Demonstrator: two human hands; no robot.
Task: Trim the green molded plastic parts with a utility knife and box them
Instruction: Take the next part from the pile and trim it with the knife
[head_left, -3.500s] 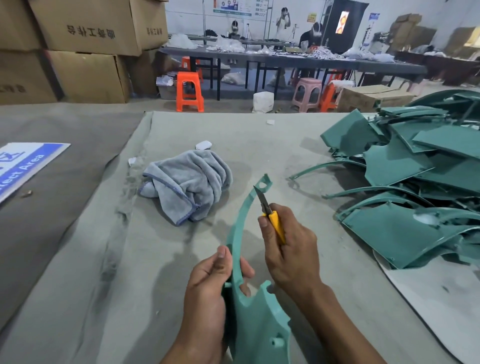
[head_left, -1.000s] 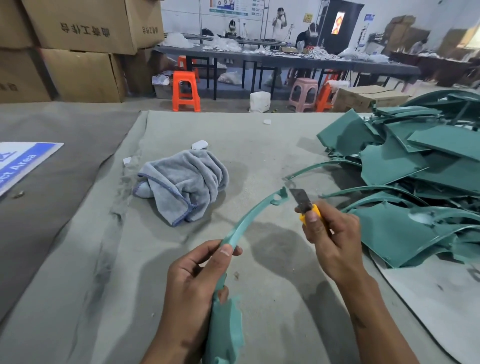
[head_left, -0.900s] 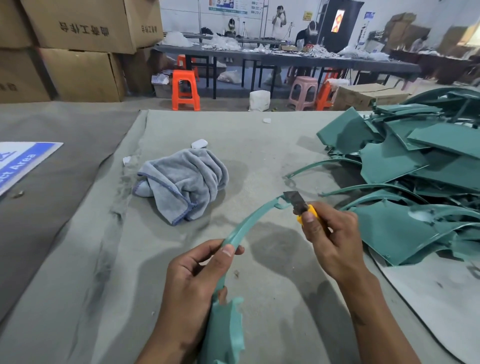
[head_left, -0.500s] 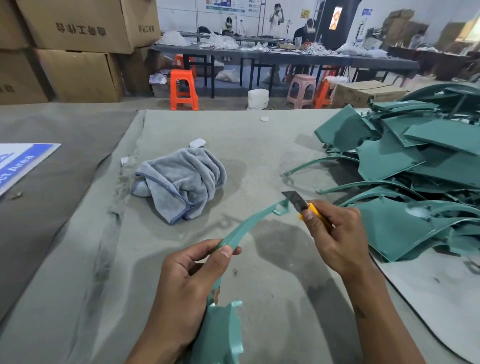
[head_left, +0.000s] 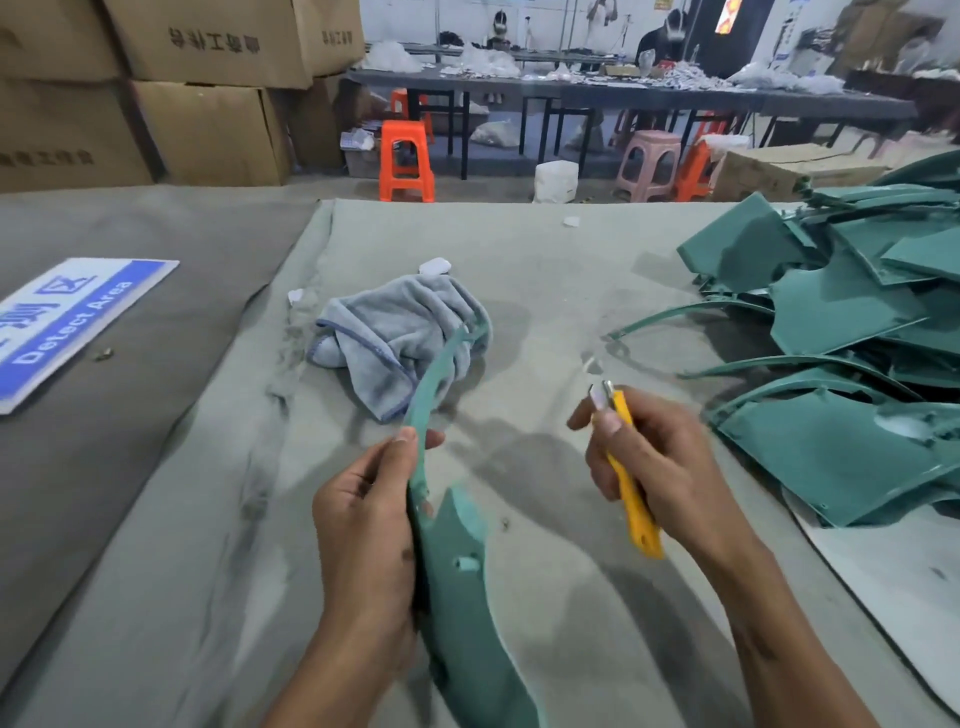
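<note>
My left hand (head_left: 363, 525) grips a green molded plastic part (head_left: 457, 587) at the neck where its broad body narrows into a long thin curved arm. That arm rises up and away, its tip over the grey cloth. My right hand (head_left: 660, 462) holds a yellow utility knife (head_left: 631, 478) upright, thumb near the short blade at the top. The knife is off the part, a hand's width to its right. A large pile of green parts (head_left: 852, 364) lies at the right of the table.
A crumpled grey cloth (head_left: 400, 338) lies mid-table on the grey felt cover (head_left: 545, 291). A blue "Detect Area" sign (head_left: 67, 322) lies at the left. Cardboard boxes (head_left: 208, 88) are stacked behind, with orange stools (head_left: 405, 161) and work tables beyond; people work there.
The knife has left the tip of the part's arm and come back toward me. My left hand has turned the part, so its arm swung left and now stands more upright.
</note>
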